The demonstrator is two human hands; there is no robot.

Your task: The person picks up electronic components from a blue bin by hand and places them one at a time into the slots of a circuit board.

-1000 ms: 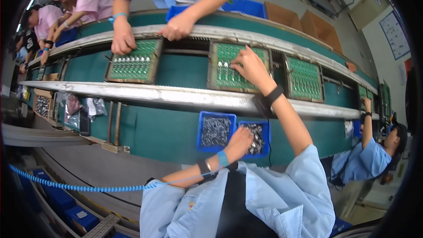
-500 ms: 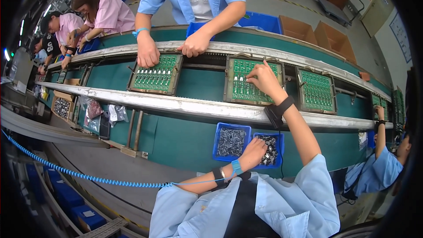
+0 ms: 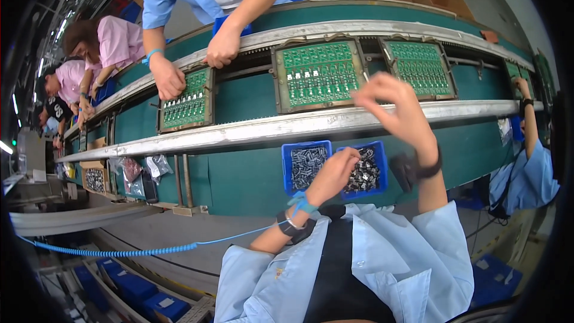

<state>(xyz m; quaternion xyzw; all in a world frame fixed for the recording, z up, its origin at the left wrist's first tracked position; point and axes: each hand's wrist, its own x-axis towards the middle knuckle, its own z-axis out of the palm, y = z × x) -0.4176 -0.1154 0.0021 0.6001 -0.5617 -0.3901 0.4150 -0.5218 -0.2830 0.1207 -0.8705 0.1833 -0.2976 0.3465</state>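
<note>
My left hand (image 3: 335, 174) is closed, fingertips pinched together over the right blue bin (image 3: 382, 170) of small black and silver components (image 3: 366, 170). Whatever its fingers hold is too small to make out. My right hand (image 3: 397, 110), slightly blurred, hovers over the near metal rail, thumb and fingers apart, with nothing visible in it. Beyond it, a green circuit board panel (image 3: 323, 84) lies in a dark frame, with several white parts in a row at its left. The left blue bin (image 3: 287, 167) holds grey cylindrical components (image 3: 308, 164).
A co-worker's hands (image 3: 170, 81) work at another framed panel (image 3: 190, 104) on the left. Right of the middle one lies a further panel (image 3: 418, 72). A near metal rail (image 3: 251, 130) runs across. A coiled blue cord (image 3: 119, 251) extends left from my left wrist.
My right hand has come off the middle panel and back toward me. My left hand stays at the right bin, fingertips lifted slightly. The view has shifted, and the co-worker's hands remain at their panel.
</note>
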